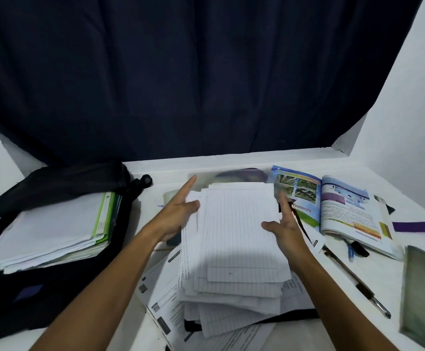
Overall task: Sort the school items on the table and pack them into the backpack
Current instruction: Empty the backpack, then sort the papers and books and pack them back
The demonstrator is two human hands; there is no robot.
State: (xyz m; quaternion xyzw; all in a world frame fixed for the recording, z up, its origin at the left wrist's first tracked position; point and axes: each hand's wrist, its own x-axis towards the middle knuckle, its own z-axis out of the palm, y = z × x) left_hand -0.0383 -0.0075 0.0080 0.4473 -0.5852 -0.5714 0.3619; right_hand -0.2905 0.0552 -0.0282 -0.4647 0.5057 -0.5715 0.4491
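A loose stack of lined sheets [234, 239] lies mid-table, uneven at its near edges, on top of printed papers [163, 300]. The left hand [178, 211] and right hand [282, 224] flank it with fingers straight and spread, thumbs resting on the top sheet, squaring it rather than gripping. To the left, the black backpack [29, 287] lies open, already holding papers. An open textbook [345, 206] and a pen [356, 282] sit to the right. Lifted like this, the unaligned sheets would likely fan out and slide off.
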